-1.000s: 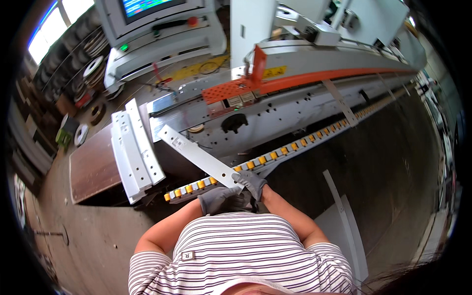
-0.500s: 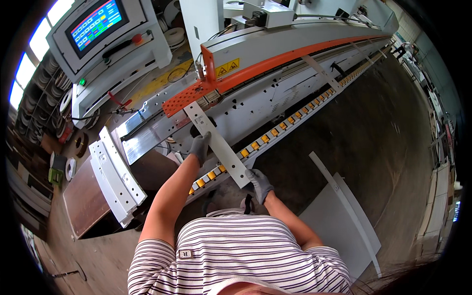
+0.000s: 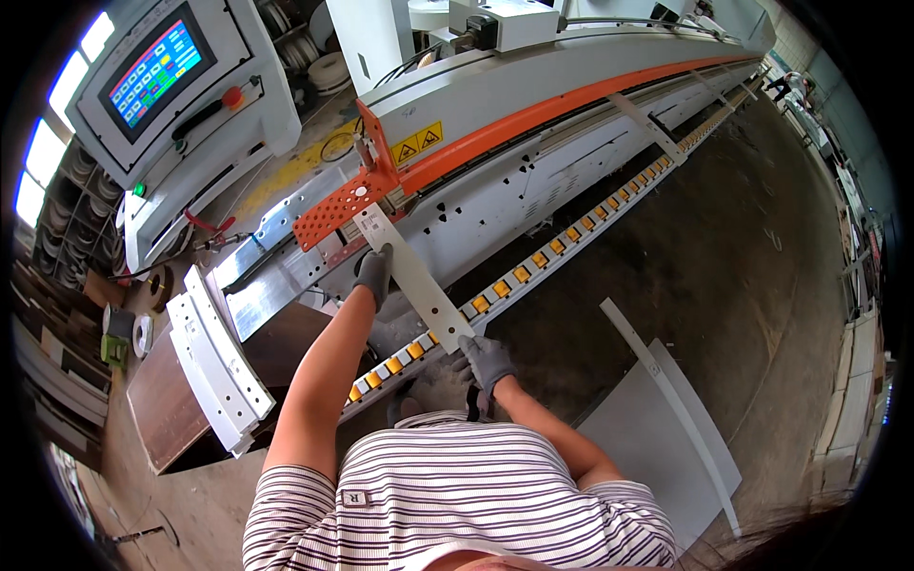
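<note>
A long, narrow white panel (image 3: 419, 284) with drilled holes is held level in front of me, slanting from my right hand up to the machine. My left hand (image 3: 374, 274), in a grey glove, grips its left edge toward the far end. At the near end my right hand (image 3: 487, 362), also gloved, is closed on the corner, with part of its fingers hidden. The panel's far end lies by the perforated orange plate (image 3: 328, 221) of the machine (image 3: 562, 76). Whether it touches the plate I cannot tell.
A rail with yellow rollers (image 3: 522, 275) runs along the machine. Several white drilled panels (image 3: 214, 366) lie on a brown box (image 3: 160, 400) at left. A control screen (image 3: 152, 71) stands at upper left. Large grey boards (image 3: 657, 428) lean at lower right. Far off, a person (image 3: 788, 86) is visible.
My head view has shifted slightly. The panel's far end has come closer in against the orange plate, and both hands have moved with the panel, still gripping it.
</note>
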`<state>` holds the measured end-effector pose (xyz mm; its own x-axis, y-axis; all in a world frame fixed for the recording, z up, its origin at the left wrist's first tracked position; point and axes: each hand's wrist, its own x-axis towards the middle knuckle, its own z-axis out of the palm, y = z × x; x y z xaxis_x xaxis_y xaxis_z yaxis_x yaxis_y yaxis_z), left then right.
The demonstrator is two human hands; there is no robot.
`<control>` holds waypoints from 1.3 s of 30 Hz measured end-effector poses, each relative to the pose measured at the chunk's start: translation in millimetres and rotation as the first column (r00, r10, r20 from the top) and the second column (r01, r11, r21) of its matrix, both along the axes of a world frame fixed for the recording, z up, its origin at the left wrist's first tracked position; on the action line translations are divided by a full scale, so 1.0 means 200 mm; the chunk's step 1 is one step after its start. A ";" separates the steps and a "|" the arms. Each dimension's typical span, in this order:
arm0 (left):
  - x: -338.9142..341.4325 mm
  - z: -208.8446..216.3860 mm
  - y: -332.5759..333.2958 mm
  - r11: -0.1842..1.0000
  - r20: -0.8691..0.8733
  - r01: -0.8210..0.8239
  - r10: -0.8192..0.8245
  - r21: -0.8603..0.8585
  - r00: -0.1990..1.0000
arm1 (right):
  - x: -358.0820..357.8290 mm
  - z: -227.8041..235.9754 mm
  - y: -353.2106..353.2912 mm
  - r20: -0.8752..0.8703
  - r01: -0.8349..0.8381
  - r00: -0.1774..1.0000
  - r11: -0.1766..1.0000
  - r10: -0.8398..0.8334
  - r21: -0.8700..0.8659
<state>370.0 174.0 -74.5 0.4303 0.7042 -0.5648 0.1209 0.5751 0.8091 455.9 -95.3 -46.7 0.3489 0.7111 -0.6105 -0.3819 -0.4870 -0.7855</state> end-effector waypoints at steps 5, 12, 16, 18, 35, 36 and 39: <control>0.02 -0.02 0.02 0.999 -0.059 -0.052 0.052 -0.003 0.997 | 0.01 0.01 0.02 -0.087 -0.015 0.996 0.999 0.012 -0.029; 0.22 0.02 0.00 1.000 -0.061 -0.028 0.028 -0.001 0.998 | 0.17 0.05 0.01 -0.090 0.088 0.992 0.996 -0.090 -0.033; 0.42 -0.01 0.02 1.000 -0.018 -0.016 0.015 -0.023 1.000 | 0.32 0.01 0.01 -0.032 0.137 0.990 0.989 -0.138 -0.047; 0.52 -0.03 0.04 0.999 0.000 0.004 -0.004 -0.040 1.000 | 0.39 0.04 0.02 -0.018 0.191 0.981 0.980 -0.192 -0.058; -0.64 0.35 -0.53 0.197 -0.656 0.644 -0.002 0.740 0.755 | 0.50 -0.21 -0.57 0.066 0.270 0.962 0.962 -0.266 -0.049; -0.84 0.40 -0.50 0.243 -0.732 0.692 0.167 0.680 0.661 | 0.46 -0.20 -0.56 0.038 0.279 0.960 0.958 -0.277 -0.066; -1.41 0.41 -0.55 0.402 -0.768 0.696 0.541 0.595 0.344 | 0.29 -0.13 -0.43 -0.008 0.166 0.986 0.985 -0.167 -0.040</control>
<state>87.1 63.3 6.6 0.2821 0.9331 0.2230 0.9519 -0.3012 0.0563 514.7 -180.6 -73.5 0.4532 0.6194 -0.6410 -0.4692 -0.4457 -0.7624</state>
